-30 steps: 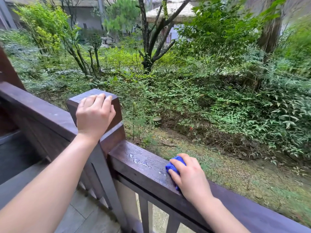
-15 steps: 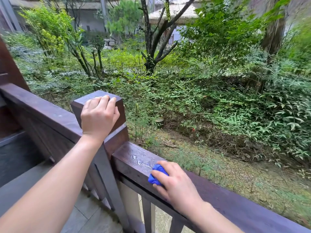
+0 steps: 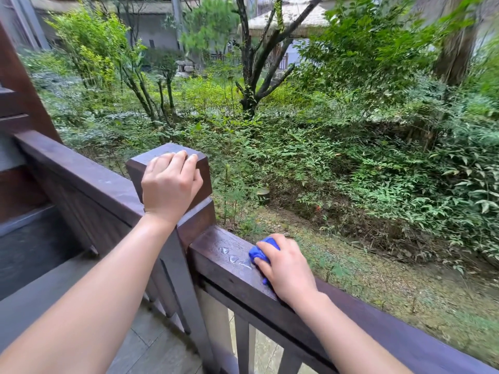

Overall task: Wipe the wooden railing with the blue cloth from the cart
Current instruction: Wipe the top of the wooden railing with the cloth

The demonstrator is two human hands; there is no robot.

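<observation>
The blue cloth (image 3: 261, 251) lies bunched on the flat top of the dark wooden railing (image 3: 229, 268), pressed down under the right hand (image 3: 287, 268), whose fingers curl over it and grip it so that only its left end and a bit near the heel of the palm show. Just left of the cloth, a few water drops (image 3: 232, 257) sit on the wet, shiny wood, between the cloth and the corner post (image 3: 197, 171). The left hand (image 3: 170, 184) rests on the post's square cap, fingers curled over its near edge, gripping it. A second length of railing runs from the post away to the left. Below the rail stand plain balusters (image 3: 243, 344), and under them grey floor tiles (image 3: 151, 349). Beyond the railing lies a mossy strip of ground (image 3: 378, 282), then dense green shrubs, a dark forked tree (image 3: 251, 76) and buildings behind it.
</observation>
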